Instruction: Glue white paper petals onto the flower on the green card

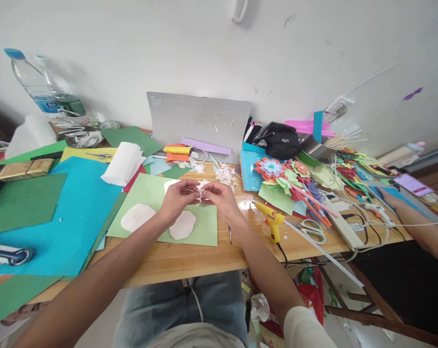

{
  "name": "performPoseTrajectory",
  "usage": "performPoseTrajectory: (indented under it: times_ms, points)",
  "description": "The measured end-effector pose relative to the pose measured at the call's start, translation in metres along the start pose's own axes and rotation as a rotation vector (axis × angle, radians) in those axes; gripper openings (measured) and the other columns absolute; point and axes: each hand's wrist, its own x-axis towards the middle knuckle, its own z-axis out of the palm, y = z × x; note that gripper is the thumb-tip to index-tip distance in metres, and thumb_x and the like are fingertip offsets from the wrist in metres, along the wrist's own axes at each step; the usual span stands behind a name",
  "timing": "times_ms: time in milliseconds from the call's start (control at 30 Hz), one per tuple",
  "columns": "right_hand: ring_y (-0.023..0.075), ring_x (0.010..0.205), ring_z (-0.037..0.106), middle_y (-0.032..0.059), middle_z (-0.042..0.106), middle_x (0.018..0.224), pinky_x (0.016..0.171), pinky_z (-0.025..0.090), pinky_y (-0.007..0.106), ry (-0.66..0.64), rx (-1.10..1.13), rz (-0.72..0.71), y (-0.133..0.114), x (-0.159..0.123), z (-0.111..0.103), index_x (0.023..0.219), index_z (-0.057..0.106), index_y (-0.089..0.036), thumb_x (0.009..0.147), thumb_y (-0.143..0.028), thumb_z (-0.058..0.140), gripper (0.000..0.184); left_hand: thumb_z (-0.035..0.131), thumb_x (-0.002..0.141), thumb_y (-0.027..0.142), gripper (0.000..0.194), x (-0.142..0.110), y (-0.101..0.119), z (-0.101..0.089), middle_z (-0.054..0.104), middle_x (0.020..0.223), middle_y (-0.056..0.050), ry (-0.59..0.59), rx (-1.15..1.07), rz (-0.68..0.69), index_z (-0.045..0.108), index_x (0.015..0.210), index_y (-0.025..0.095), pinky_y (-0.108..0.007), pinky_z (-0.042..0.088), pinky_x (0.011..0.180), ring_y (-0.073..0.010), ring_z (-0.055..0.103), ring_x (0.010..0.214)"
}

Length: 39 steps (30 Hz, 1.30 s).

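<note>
left hand (180,197), right hand (221,199), white paper (203,185) pinched between

Left hand (180,199), right hand (221,198), white paper (203,184) between

Craft workshop, by the look of it from here: wooden table (182,266) against a bare wall (204,48), glue gun (273,221), scissors (312,231), cutting mat (200,118), blue paper (74,193), paper flowers (271,169), another person's arm (417,229) farther along.
</note>
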Motion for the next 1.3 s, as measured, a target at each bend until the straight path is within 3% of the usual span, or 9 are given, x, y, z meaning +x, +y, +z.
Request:
performPoseTrajectory:
  times_ms: [467, 767, 1100, 1300]
  points:
    - [0.0119, 0.064, 0.060, -0.0016, 0.062, 0.068, 0.067, 0.056, 0.029, -0.061, 0.111, 0.004, -0.0033, 0.0004, -0.0026, 0.067, 0.065, -0.019, 0.065, -0.030, 0.071, 0.012, 0.078, 0.064, 0.027, 0.035, 0.0004, -0.0002, -0.0021, 0.064, 0.081, -0.002, -0.030, -0.069, 0.011, 0.065, 0.095, 0.016, -0.037, 0.054, 0.082, -0.0151, 0.063, 0.076]
    - [0.0136, 0.067, 0.062, 0.0013, 0.066, 0.074, 0.064, 0.057, 0.029, -0.036, 0.036, 0.046, -0.0065, -0.0024, 0.0012, 0.076, 0.067, -0.019, 0.069, -0.049, 0.074, 0.032, 0.069, 0.070, 0.029, 0.028, 0.0010, -0.0044, -0.0031, 0.067, 0.082, -0.003, 0.060, 0.233, 0.172, 0.067, 0.096, 0.018, -0.031, 0.051, 0.073, -0.0177, 0.064, 0.077]
    - [0.0129, 0.069, 0.061, 0.0003, 0.065, 0.073, 0.066, 0.058, 0.030, -0.054, 0.025, 0.032, -0.0026, -0.0017, 0.0004, 0.078, 0.067, -0.019, 0.069, -0.040, 0.075, 0.024, 0.063, 0.073, 0.027, 0.024, -0.0009, -0.0068, -0.0006, 0.068, 0.085, -0.003, 0.089, 0.383, 0.225, 0.067, 0.095, 0.021, -0.032, 0.053, 0.076, -0.0188, 0.064, 0.084]
    - [0.0132, 0.066, 0.061, 0.0001, 0.062, 0.069, 0.062, 0.058, 0.029, 0.018, 0.059, 0.083, -0.0068, -0.0017, 0.0019, 0.073, 0.067, -0.019, 0.068, -0.044, 0.074, 0.027, 0.064, 0.073, 0.028, 0.022, -0.0021, -0.0041, -0.0006, 0.069, 0.087, -0.003, 0.097, 0.389, 0.218, 0.068, 0.094, 0.021, -0.032, 0.053, 0.075, -0.0187, 0.064, 0.082]
